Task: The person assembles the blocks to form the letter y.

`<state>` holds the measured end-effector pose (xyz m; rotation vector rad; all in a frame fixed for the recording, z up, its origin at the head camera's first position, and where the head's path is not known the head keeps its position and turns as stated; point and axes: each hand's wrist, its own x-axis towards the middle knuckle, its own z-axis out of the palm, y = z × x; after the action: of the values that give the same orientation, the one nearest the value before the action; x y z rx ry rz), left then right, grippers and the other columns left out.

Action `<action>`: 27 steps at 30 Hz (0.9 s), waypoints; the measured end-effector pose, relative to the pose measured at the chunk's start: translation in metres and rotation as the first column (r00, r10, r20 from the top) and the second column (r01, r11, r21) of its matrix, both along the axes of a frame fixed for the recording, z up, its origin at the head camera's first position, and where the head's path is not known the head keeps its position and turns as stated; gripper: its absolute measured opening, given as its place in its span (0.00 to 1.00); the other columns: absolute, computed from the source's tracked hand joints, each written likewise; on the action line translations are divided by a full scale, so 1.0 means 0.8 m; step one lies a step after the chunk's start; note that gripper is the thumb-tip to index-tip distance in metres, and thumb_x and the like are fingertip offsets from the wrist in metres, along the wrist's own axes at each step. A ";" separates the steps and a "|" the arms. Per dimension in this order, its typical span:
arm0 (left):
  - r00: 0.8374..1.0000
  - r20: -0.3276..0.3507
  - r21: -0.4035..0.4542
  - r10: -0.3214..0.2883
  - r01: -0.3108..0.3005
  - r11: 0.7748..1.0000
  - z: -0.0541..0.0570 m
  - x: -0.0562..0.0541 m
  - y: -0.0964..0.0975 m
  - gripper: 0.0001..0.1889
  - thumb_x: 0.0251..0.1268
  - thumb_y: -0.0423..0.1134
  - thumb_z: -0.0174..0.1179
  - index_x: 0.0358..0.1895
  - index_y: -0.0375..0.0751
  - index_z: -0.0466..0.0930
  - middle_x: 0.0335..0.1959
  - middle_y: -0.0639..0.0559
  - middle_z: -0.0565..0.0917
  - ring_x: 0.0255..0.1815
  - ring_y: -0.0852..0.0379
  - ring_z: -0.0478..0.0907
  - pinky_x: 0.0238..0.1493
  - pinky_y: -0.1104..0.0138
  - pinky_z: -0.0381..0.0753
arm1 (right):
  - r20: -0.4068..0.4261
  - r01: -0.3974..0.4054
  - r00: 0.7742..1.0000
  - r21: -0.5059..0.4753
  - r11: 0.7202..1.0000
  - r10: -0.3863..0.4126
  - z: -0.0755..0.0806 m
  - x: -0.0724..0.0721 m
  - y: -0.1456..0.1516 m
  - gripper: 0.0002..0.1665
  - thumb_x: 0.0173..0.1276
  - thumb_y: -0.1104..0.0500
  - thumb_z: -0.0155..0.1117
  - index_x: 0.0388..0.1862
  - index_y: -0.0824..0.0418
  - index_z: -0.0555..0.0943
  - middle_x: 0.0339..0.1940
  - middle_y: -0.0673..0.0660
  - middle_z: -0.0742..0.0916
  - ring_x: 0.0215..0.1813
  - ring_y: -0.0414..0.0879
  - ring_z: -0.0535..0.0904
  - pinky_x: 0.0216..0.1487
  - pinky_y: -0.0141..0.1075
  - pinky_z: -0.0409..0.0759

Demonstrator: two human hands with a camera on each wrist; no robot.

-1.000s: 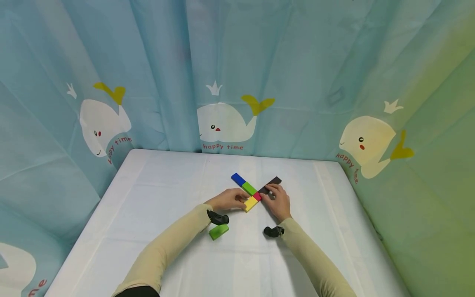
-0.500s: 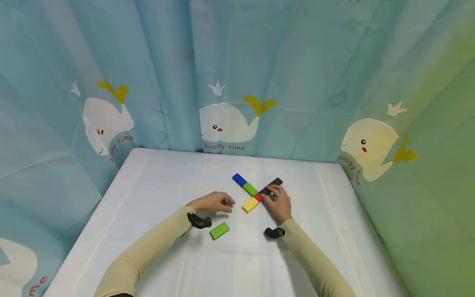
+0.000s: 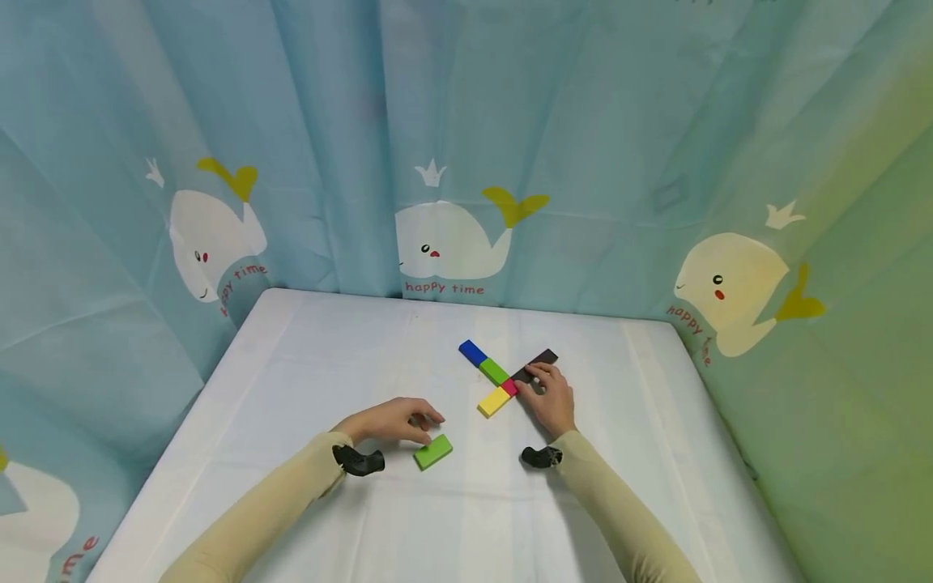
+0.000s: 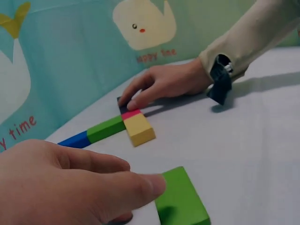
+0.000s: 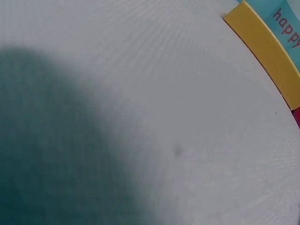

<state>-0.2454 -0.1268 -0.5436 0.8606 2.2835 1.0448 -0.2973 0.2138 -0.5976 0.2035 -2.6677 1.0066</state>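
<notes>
On the white table, flat coloured blocks form a crossed figure. A blue block (image 3: 472, 353) and a green block (image 3: 494, 372) run down to a small red block (image 3: 509, 388). A yellow block (image 3: 493, 402) extends from the red one toward the near left, a black block (image 3: 543, 358) toward the far right. My right hand (image 3: 553, 401) holds the black block with curved fingers, thumb beside the red block. My left hand (image 3: 396, 421), fingers loosely bent and holding nothing, hovers at a separate green block (image 3: 434, 452). Its thumb overlaps that block's edge in the left wrist view.
The tabletop (image 3: 321, 348) is covered by a pale cloth. A blue curtain (image 3: 605, 162) printed with whales stands behind the far edge and along both sides. Black straps (image 3: 359, 461) sit at both wrists.
My left hand has let go of the yellow block and moved left and nearer, over to the separate green block. The right hand has stayed at the black block.
</notes>
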 end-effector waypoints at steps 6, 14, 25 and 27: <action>0.999 -0.021 0.002 -0.027 0.027 1.000 -0.007 0.018 -0.006 0.21 0.62 0.38 0.67 0.59 0.43 0.80 0.53 0.54 0.80 0.46 0.60 0.77 0.48 0.69 0.76 | -0.001 0.005 1.000 0.001 1.000 -0.005 0.001 0.000 -0.001 0.27 0.64 0.47 0.70 0.58 0.60 0.82 0.58 0.59 0.79 0.51 0.55 0.76 0.53 0.52 0.65; 0.994 -0.043 0.017 -0.102 0.103 0.995 -0.010 0.034 0.004 0.27 0.58 0.34 0.70 0.63 0.41 0.76 0.59 0.51 0.75 0.44 0.59 0.77 0.47 0.71 0.76 | 0.006 0.011 1.000 -0.004 1.000 -0.011 -0.001 -0.001 -0.001 0.27 0.64 0.47 0.70 0.58 0.60 0.82 0.58 0.59 0.79 0.51 0.54 0.75 0.54 0.51 0.64; 0.983 -0.152 0.061 -0.103 0.114 0.992 -0.025 0.039 0.019 0.26 0.60 0.37 0.70 0.62 0.42 0.75 0.58 0.54 0.76 0.40 0.62 0.76 0.43 0.73 0.75 | 0.015 0.011 1.000 -0.007 1.000 -0.011 0.000 -0.001 -0.001 0.27 0.65 0.47 0.69 0.58 0.60 0.82 0.58 0.58 0.78 0.51 0.54 0.75 0.53 0.50 0.64; 0.982 -0.165 0.059 -0.096 0.107 0.993 -0.027 0.039 0.022 0.26 0.60 0.39 0.70 0.62 0.43 0.76 0.58 0.55 0.76 0.40 0.63 0.76 0.43 0.73 0.75 | 0.014 0.011 1.000 -0.008 1.000 -0.011 -0.001 -0.002 -0.001 0.27 0.64 0.47 0.70 0.58 0.60 0.82 0.58 0.58 0.78 0.51 0.54 0.75 0.53 0.50 0.64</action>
<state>-0.2140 -0.1092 -0.5652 1.1150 2.3194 1.0457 -0.2987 0.2131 -0.5984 0.1814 -2.6738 1.0185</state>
